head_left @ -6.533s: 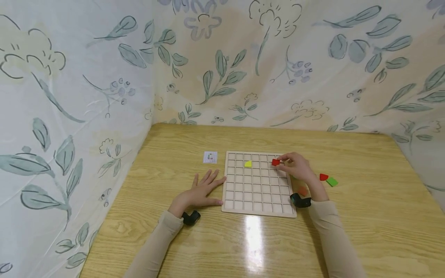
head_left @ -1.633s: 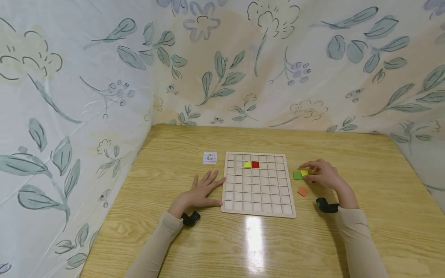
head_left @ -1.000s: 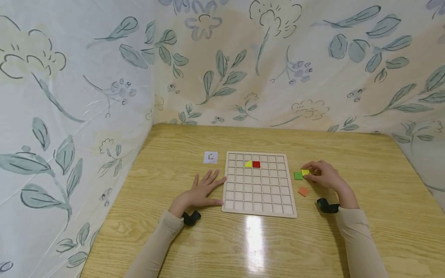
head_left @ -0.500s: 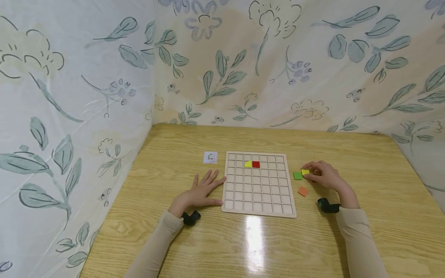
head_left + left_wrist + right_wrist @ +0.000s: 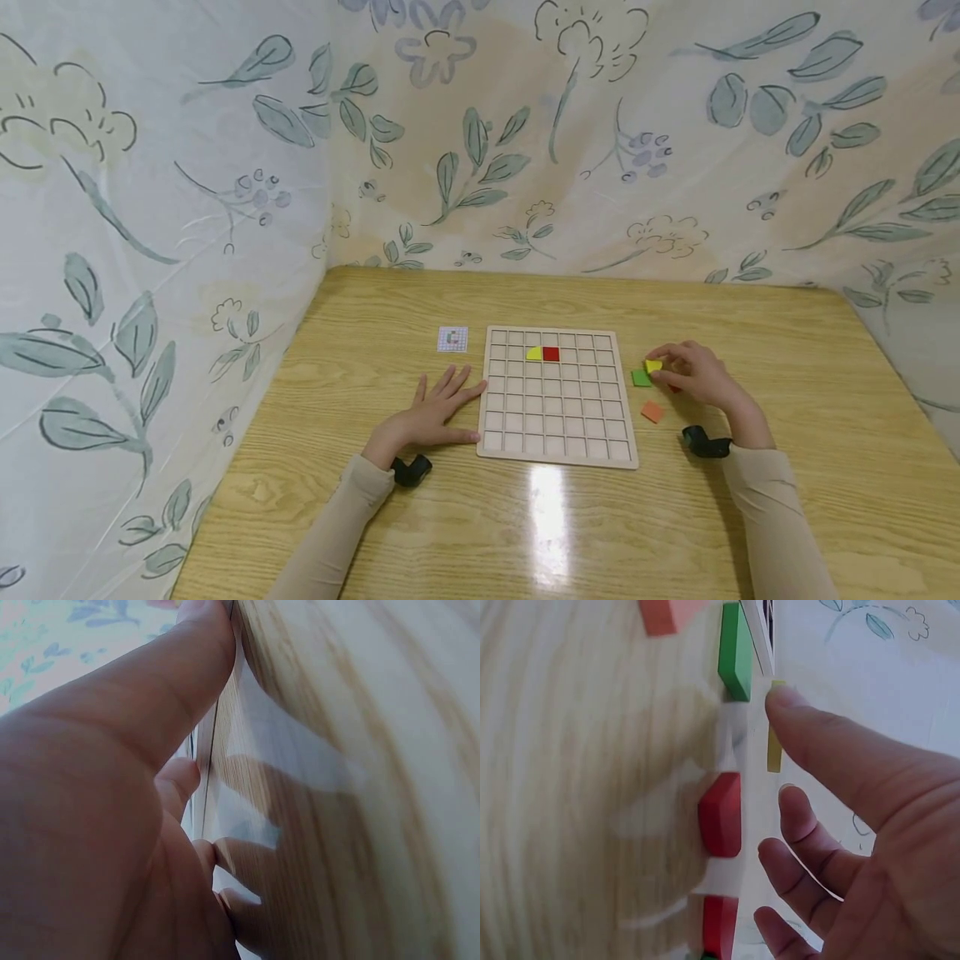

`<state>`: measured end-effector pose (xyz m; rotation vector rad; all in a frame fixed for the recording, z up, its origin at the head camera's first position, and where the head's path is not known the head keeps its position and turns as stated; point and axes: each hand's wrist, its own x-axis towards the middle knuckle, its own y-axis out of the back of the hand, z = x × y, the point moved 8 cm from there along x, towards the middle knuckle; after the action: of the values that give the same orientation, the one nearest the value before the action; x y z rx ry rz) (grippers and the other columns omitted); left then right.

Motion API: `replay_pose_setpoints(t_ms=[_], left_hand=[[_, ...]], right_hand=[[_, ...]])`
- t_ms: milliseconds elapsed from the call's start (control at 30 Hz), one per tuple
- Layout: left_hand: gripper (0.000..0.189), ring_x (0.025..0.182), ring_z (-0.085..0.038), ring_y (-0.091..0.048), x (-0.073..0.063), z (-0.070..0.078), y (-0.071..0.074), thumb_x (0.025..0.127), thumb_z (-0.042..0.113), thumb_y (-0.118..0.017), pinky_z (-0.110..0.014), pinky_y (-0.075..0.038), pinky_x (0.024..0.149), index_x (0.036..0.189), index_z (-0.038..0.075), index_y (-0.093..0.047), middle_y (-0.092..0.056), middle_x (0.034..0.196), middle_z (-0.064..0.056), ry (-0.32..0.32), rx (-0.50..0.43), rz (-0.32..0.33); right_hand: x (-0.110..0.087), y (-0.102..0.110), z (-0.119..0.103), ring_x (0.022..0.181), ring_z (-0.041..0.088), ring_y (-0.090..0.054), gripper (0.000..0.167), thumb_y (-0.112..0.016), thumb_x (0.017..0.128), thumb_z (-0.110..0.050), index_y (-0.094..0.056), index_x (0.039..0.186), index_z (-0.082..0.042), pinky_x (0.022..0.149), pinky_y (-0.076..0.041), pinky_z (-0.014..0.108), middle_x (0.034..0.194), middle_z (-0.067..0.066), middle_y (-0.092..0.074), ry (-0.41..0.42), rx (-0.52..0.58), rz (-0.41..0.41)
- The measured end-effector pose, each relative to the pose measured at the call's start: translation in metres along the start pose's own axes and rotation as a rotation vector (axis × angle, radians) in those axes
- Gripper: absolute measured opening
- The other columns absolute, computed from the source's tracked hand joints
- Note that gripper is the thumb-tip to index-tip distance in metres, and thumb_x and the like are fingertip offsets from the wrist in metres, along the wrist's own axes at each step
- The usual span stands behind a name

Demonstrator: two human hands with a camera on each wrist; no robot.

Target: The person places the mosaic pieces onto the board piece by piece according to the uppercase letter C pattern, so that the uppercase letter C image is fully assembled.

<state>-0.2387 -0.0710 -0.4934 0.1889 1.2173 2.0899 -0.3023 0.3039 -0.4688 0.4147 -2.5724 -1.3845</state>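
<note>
My right hand (image 5: 697, 372) pinches a small yellow tile (image 5: 653, 366) between thumb and fingers, right of the board. In the right wrist view that yellow tile (image 5: 775, 754) is held clear of the tabletop, mostly edge-on. Below the hand lie a red tile (image 5: 721, 815) and a second red piece (image 5: 720, 924), largely covered in the head view. My left hand (image 5: 431, 417) rests flat with fingers spread, its thumb and index tips at the left edge of the wooden grid board (image 5: 553, 407). On the board, a yellow quarter-round tile (image 5: 534, 353) sits beside a red square tile (image 5: 551, 354).
A green tile (image 5: 641, 378) and an orange tile (image 5: 652, 412) lie just right of the board. Left of its far corner is a small card with a printed grid pattern (image 5: 452, 339). Floral fabric (image 5: 480, 167) hangs behind the wooden table (image 5: 375, 317).
Since the oldest frame, the red square has come to lie in the board beside the yellow quarter-round. Just now the right hand has lifted the yellow tile slightly. The left hand stayed put.
</note>
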Motion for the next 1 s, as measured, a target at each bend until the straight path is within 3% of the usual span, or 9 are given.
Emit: replay_pose_setpoints(t_ms=[200, 500, 867, 1000], left_hand=[[0.08, 0.142, -0.029, 0.012, 0.0, -0.001, 0.0, 0.088, 0.049, -0.057, -0.062, 0.017, 0.104, 0.15, 0.025, -0.014, 0.005, 0.156, -0.009, -0.001, 0.0, -0.001], [0.079, 0.142, -0.029, 0.013, 0.001, -0.004, -0.002, 0.088, 0.051, -0.056, -0.062, 0.016, 0.104, 0.15, 0.026, -0.015, 0.005, 0.156, -0.009, -0.008, 0.009, 0.0], [0.08, 0.142, -0.023, 0.016, 0.0, -0.009, -0.003, 0.087, 0.055, -0.054, -0.056, 0.02, 0.105, 0.15, 0.032, -0.01, 0.009, 0.156, -0.002, 0.03, -0.005, -0.019], [0.08, 0.142, -0.026, 0.015, -0.001, -0.006, -0.002, 0.087, 0.053, -0.055, -0.059, 0.019, 0.105, 0.15, 0.029, -0.012, 0.007, 0.156, -0.005, 0.015, -0.007, -0.011]], right_hand=[[0.003, -0.002, -0.01, 0.093, 0.033, -0.05, 0.027, -0.066, 0.087, -0.02, -0.064, 0.11, -0.007, 0.074, -0.039, 0.044, 0.097, 0.016, -0.055, 0.006, 0.003, -0.009], [0.007, -0.007, -0.024, 0.092, 0.033, -0.05, 0.026, -0.065, 0.087, -0.012, -0.063, 0.111, -0.004, 0.075, -0.041, 0.047, 0.098, 0.017, -0.054, 0.097, 0.069, 0.012], [0.015, -0.013, -0.044, 0.089, 0.031, -0.048, 0.026, -0.069, 0.083, -0.009, -0.065, 0.108, -0.005, 0.074, -0.038, 0.045, 0.094, 0.016, -0.056, 0.169, 0.081, 0.043], [0.02, -0.017, -0.051, 0.087, 0.031, -0.049, 0.026, -0.07, 0.082, -0.008, -0.065, 0.107, -0.006, 0.074, -0.039, 0.045, 0.092, 0.015, -0.056, 0.214, 0.075, 0.051]])
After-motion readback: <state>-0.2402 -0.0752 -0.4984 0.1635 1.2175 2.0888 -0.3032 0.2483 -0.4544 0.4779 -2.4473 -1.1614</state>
